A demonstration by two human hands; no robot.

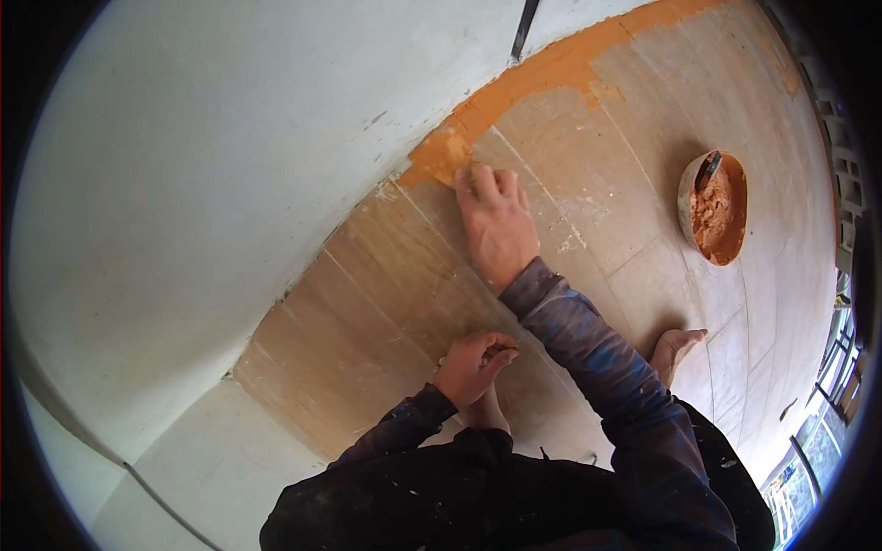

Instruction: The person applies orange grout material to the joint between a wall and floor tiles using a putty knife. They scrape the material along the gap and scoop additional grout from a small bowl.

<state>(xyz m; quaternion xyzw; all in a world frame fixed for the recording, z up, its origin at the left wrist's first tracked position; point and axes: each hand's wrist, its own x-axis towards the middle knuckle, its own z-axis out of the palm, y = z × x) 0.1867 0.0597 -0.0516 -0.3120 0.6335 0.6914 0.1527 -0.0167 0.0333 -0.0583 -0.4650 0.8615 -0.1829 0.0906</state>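
My right hand [499, 225] reaches forward to the floor beside the wall, its fingers bent down at the end of a band of orange paste [524, 92]. Whatever those fingers grip is hidden beneath them. Closer to me, my left hand [470, 369] hovers above my bare foot, fingers curled toward the thumb, with nothing visible in them. The paste follows the foot of the wall and thins to a lighter smear near my right fingertips. Off to the right, a bowl [684, 207] holds more orange paste [715, 216] and a dark-handled tool [708, 171].
A white wall [230, 138] rises along the left. Wood-look floor planks [358, 266] with pale joints run beneath me. My other bare foot [678, 351] rests at the right. A dark strip [525, 29] leans by the wall, and hollow blocks [847, 174] line the far right edge.
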